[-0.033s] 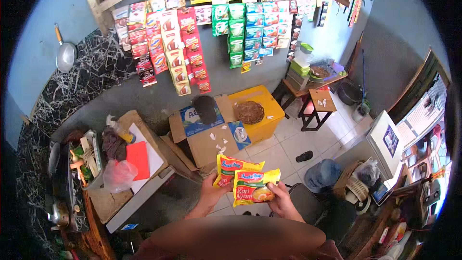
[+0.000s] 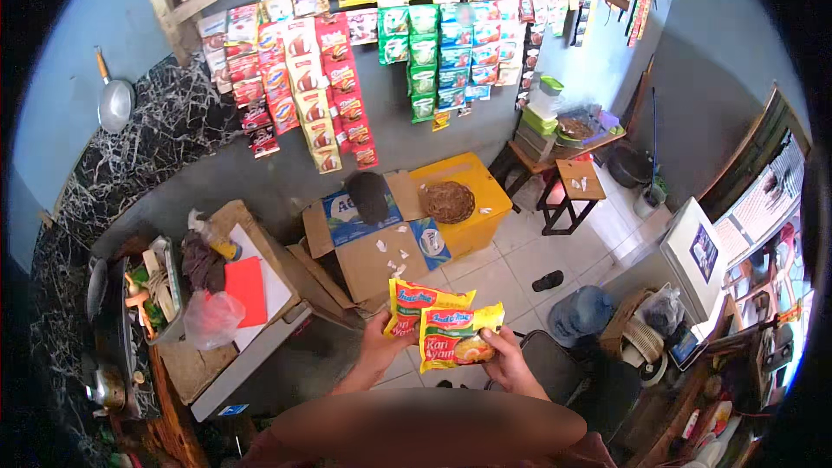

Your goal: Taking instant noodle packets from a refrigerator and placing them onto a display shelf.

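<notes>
Two yellow and red packets of instant noodles are held up in front of my body, one overlapping the other. My left hand [image 2: 379,348] is closed on the left edge of the rear noodle packet [image 2: 431,296], which is partly hidden. The front noodle packet [image 2: 457,340], with a picture of food on it, is gripped at its right edge by my right hand [image 2: 510,359]. My thumbs lie on the near faces, and the fingers behind the packets are mostly hidden.
Strips of sachets [image 2: 347,82] hang along the far wall. Beyond my hands stand a yellow box [image 2: 474,238] with a round woven mat and a flattened carton [image 2: 368,260]. A cluttered table [image 2: 195,373] is at left. A stool [image 2: 580,180] and blue water jug [image 2: 582,316] stand at right.
</notes>
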A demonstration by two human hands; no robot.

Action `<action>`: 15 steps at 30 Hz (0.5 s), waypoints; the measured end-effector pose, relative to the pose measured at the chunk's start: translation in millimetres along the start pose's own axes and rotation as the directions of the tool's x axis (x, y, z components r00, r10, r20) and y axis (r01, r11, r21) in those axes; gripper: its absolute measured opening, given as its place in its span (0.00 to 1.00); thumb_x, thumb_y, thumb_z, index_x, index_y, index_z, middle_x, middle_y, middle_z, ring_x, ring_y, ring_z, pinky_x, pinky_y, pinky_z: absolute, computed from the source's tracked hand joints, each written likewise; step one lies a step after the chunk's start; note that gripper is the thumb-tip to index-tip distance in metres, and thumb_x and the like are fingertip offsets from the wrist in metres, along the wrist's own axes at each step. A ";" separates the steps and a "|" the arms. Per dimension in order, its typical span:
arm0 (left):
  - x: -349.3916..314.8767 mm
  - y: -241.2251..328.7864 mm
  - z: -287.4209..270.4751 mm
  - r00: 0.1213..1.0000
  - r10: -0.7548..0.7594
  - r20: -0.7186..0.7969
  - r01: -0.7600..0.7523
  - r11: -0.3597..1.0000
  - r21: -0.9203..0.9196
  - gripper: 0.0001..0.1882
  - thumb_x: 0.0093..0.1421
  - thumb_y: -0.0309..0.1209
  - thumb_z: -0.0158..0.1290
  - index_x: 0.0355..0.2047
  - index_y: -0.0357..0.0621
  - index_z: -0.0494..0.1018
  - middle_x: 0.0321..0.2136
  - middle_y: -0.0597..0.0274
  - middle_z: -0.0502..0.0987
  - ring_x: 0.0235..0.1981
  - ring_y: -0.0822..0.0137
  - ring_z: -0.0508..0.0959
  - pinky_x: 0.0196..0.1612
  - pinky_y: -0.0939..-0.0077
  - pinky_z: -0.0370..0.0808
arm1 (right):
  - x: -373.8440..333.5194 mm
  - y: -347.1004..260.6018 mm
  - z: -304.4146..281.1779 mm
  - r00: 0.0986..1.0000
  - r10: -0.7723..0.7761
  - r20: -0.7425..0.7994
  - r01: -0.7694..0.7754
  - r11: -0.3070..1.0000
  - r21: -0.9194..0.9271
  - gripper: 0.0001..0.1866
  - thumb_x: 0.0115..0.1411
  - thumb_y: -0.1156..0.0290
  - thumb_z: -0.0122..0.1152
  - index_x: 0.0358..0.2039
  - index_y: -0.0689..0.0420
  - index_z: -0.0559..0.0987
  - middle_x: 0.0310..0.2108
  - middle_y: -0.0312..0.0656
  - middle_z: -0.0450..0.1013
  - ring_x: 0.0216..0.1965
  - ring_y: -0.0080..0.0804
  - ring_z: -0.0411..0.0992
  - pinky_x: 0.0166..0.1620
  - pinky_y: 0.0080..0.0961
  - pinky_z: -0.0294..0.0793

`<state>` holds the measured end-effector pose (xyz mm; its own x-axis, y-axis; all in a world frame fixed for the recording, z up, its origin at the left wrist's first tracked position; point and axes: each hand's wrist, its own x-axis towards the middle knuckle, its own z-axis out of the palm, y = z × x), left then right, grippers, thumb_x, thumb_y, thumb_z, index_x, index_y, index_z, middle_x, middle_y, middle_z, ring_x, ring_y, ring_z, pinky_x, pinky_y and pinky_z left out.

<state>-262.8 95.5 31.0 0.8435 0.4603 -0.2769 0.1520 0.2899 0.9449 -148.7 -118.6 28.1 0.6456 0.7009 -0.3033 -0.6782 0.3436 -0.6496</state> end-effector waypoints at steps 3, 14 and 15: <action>26.6 -4.3 2.0 0.999 0.012 0.048 -0.008 0.997 -0.077 0.28 0.54 0.21 0.64 0.54 0.37 0.65 0.48 0.57 0.75 0.48 0.65 0.77 0.48 0.66 0.79 | 22.9 -13.2 -11.0 0.999 -0.003 0.034 0.003 1.000 0.010 0.21 0.62 0.69 0.61 0.52 0.65 0.70 0.48 0.46 0.75 0.49 0.34 0.75 0.53 0.33 0.75; 154.3 12.6 -3.2 0.993 -0.019 0.115 0.046 0.972 -0.232 0.31 0.52 0.18 0.63 0.55 0.40 0.63 0.50 0.58 0.75 0.50 0.63 0.77 0.49 0.64 0.79 | 131.9 -70.7 -14.7 0.998 -0.023 -0.062 0.024 1.000 0.018 0.21 0.62 0.68 0.61 0.52 0.63 0.71 0.48 0.44 0.76 0.48 0.34 0.76 0.54 0.34 0.74; 167.8 17.3 -3.0 0.992 -0.023 0.121 0.051 0.971 -0.235 0.31 0.52 0.18 0.63 0.55 0.40 0.63 0.50 0.58 0.75 0.50 0.63 0.77 0.49 0.64 0.79 | 143.1 -79.6 -11.6 0.997 -0.024 -0.070 0.025 1.000 0.016 0.21 0.62 0.68 0.61 0.52 0.63 0.71 0.48 0.44 0.76 0.48 0.34 0.76 0.54 0.34 0.74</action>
<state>-120.2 180.3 0.3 0.8958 0.3487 -0.2756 0.0695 0.5026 0.8617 1.8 -52.9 28.4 0.6847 0.6471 -0.3353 -0.6670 0.3710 -0.6461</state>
